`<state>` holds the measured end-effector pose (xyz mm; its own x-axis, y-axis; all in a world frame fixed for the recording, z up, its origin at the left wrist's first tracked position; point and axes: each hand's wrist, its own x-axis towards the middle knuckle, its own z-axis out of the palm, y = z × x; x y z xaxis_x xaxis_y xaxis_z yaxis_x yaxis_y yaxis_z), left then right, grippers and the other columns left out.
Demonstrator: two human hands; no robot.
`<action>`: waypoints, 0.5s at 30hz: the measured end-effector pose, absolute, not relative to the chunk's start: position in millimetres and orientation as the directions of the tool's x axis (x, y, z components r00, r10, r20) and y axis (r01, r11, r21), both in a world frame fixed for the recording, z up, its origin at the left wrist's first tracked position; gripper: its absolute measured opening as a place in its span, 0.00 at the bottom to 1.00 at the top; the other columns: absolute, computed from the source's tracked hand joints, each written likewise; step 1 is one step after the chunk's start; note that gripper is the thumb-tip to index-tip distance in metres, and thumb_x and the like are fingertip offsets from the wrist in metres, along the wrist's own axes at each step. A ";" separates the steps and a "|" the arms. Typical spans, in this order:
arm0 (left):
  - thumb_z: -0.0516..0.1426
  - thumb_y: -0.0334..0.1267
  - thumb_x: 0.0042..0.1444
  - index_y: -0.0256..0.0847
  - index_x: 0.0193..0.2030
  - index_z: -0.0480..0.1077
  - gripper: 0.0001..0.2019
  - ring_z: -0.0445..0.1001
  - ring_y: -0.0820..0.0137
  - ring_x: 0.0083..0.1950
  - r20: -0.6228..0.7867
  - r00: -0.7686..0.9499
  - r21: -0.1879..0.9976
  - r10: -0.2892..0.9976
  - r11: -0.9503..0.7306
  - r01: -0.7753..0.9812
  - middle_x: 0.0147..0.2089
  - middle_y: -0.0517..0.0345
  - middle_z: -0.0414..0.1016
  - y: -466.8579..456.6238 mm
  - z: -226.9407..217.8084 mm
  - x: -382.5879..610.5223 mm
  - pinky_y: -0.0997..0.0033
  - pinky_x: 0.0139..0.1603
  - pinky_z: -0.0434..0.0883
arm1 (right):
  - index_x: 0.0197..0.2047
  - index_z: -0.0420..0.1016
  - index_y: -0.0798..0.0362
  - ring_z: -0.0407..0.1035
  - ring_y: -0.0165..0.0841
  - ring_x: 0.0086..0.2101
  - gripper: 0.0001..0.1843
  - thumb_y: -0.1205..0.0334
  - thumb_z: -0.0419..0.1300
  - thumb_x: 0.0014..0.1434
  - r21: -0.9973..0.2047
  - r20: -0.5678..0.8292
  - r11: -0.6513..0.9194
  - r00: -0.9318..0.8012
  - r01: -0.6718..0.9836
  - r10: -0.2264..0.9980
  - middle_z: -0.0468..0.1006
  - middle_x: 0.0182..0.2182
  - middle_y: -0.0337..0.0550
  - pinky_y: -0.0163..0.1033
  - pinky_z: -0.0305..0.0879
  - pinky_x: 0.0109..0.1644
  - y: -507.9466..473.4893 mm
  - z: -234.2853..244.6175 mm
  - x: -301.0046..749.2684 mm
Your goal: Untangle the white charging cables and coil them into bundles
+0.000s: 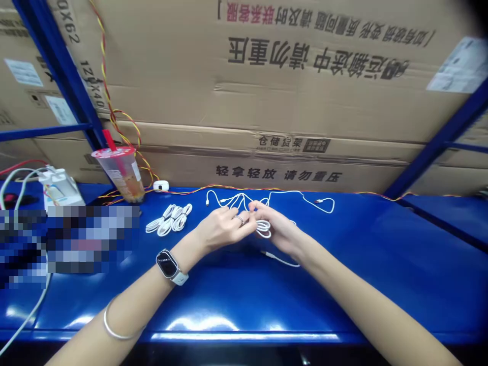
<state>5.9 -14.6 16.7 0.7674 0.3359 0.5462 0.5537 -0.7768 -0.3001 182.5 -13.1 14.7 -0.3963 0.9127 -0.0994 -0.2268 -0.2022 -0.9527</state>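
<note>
A white charging cable (264, 229) is gathered in a small coil between my two hands, just above the blue shelf. My right hand (280, 229) curls around this coil, with thumb and fingertips closed at its top. From the left, my left hand (226, 227) meets it, fingers bent and pinched on the cable; its fingertips are partly hidden. Behind the hands, loose white cable ends (238, 197) with small plugs fan out across the shelf. One more cable end (269, 253) lies below my right hand. To the left rest several bundled white cables (170, 219), tied with dark ties.
The blue shelf (244, 300) has a front lip and blue posts. Large cardboard boxes (183, 101) stand behind it. At the left are a drink cup (124, 175) with a red straw, a white earbud case (160, 186), a white charger block (60, 187) and red-yellow wires (109, 91).
</note>
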 end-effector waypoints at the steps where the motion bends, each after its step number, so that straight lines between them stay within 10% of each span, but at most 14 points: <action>1: 0.43 0.29 0.64 0.39 0.43 0.71 0.15 0.68 0.74 0.28 0.557 0.761 -0.272 0.333 -0.792 0.546 0.35 0.51 0.75 -15.2 17.2 5.8 0.74 0.30 0.64 | 0.33 0.62 0.51 0.52 0.22 0.19 0.11 0.69 0.59 0.45 -0.950 -0.117 -0.232 -0.451 -0.209 0.885 0.59 0.20 0.30 0.30 0.45 0.22 -11.1 15.5 185.7; 9: 0.44 0.32 0.65 0.39 0.50 0.70 0.15 0.73 0.71 0.33 0.574 0.775 -0.232 0.264 -0.855 0.464 0.34 0.52 0.77 -11.8 9.2 1.7 0.71 0.37 0.71 | 0.36 0.64 0.52 0.42 0.21 0.16 0.08 0.68 0.58 0.51 -0.903 -0.226 -0.422 -0.743 -0.084 0.630 0.58 0.17 0.28 0.29 0.39 0.20 0.1 15.6 202.5; 15: 0.49 0.39 0.63 0.39 0.43 0.71 0.12 0.74 0.71 0.35 0.657 0.559 0.254 0.506 -0.847 0.468 0.35 0.54 0.76 -17.4 9.3 7.8 0.72 0.38 0.70 | 0.26 0.60 0.53 0.42 0.22 0.15 0.14 0.54 0.51 0.58 -0.895 -0.224 -0.445 -0.830 -0.032 0.510 0.56 0.13 0.31 0.31 0.41 0.21 -0.9 12.7 199.6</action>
